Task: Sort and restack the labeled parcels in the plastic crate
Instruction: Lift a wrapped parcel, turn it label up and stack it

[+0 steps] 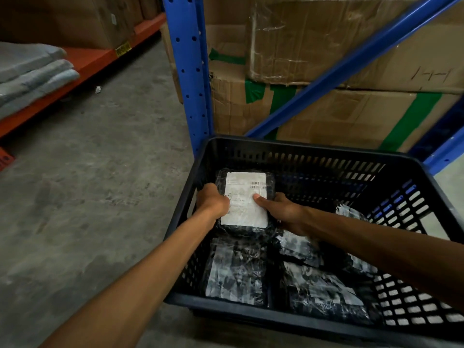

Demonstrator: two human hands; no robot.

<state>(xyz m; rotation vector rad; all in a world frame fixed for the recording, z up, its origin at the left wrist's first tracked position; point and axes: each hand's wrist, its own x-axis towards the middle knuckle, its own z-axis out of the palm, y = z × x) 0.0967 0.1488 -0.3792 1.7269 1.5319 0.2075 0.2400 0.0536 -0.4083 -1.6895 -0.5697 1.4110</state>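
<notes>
Both hands grip one labeled parcel in the black crate.

Nearest, wrapped parcels [236, 270] lie on the crate [296, 150] floor. Above them, the left hand [212, 202] and right hand [281, 212] clasp the labeled parcel [247, 199] by its sides, right thumb on the white label, near the far-left corner. Cardboard boxes [326, 46] sit behind.

1. Crate [296, 150]: dark moulded plastic, slotted walls, matt finish.
2. Held parcel [247, 199]: glossy black plastic wrap, wrinkled; white paper label [244, 197], matt.
3. Near parcels [236, 270]: crinkled glossy film.
4. Floor [88, 197]: rough grey concrete.
5. Rack upright [187, 71]: blue painted metal, smooth.
6. Boxes [326, 46]: brown cardboard, matt, partly film-wrapped.
</notes>
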